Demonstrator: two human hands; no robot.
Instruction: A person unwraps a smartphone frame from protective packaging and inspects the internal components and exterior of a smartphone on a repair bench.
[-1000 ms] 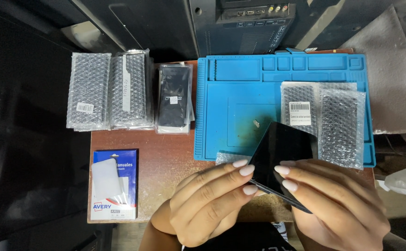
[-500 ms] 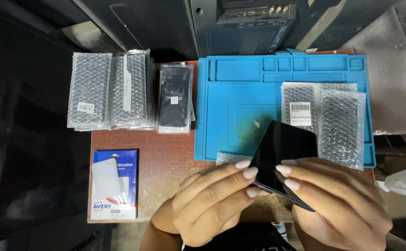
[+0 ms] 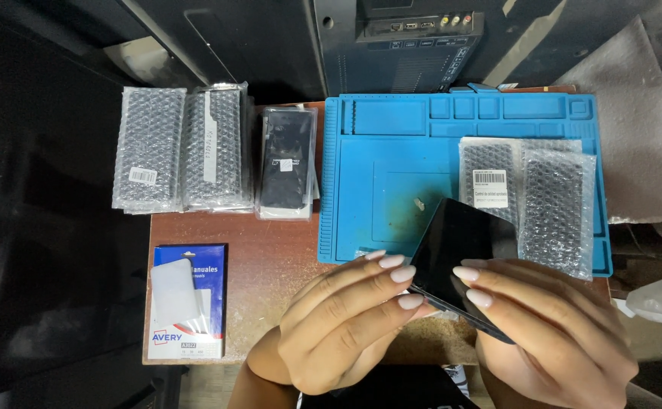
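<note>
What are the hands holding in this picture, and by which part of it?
Both hands, left hand and right hand, hold a black glossy panel by its near end, fingertips on its face.

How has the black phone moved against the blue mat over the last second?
Hardly at all. The black phone, held by the left hand and right hand, overlaps the blue mat at the same spot.
</note>
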